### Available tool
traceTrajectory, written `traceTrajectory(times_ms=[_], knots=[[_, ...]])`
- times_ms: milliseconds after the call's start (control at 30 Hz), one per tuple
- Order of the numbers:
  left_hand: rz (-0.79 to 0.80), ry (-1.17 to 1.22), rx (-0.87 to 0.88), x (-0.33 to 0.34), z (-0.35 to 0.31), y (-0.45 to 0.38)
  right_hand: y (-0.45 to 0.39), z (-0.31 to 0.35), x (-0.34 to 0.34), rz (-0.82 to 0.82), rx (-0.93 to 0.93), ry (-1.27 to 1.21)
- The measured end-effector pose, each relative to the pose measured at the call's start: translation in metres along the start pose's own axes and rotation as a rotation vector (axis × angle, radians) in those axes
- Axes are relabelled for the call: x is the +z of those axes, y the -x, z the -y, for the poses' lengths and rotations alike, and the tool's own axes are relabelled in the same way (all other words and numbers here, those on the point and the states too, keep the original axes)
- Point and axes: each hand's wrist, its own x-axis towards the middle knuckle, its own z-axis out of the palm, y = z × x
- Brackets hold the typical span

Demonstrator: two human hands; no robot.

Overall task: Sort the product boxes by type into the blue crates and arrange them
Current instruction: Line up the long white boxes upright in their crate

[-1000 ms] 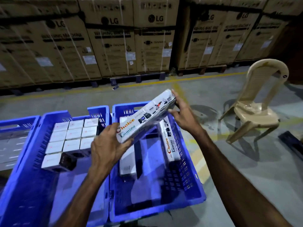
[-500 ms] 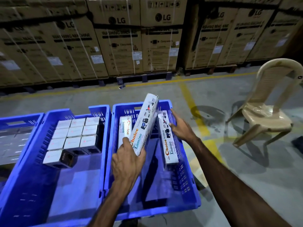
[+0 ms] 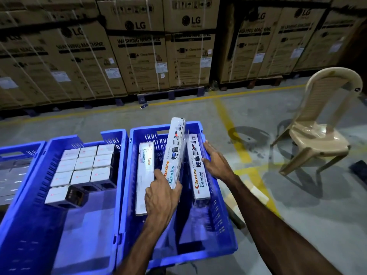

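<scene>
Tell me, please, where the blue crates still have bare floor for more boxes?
The right blue plastic crate has bare floor near its front wall, below the three long white Lumino boxes. The middle blue crate is bare in front of the small white square boxes. It is crowded between the long boxes, where the left hand and right hand work.

3 long white "Choice Lumino" boxes sit in the right blue crate: 1 flat at left, 1 tilted upright in the middle, 1 against the right wall. Small white boxes fill the far part of the left crate.
</scene>
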Motion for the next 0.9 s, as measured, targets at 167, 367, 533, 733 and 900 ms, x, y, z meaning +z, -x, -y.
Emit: traceTrajectory(times_ms=[167,367,533,733,900], knots=[[0.016,0.01,-0.01,0.01,0.005,-0.003,0.006,-0.006,0.01,-0.062,-0.067,0.016],[0.102,0.055,-0.004,0.037,0.002,-0.009,0.011,-0.005,0.016,-0.112,-0.082,0.021],[0.183,0.109,-0.01,0.055,-0.004,-0.005,0.012,-0.005,0.017,-0.122,-0.076,0.032],[0.294,0.152,-0.025,0.069,-0.001,-0.007,0.013,-0.006,0.021,-0.143,-0.081,0.031],[0.357,0.231,-0.066,0.071,0.001,-0.013,0.013,-0.007,0.024,-0.155,-0.072,0.039]])
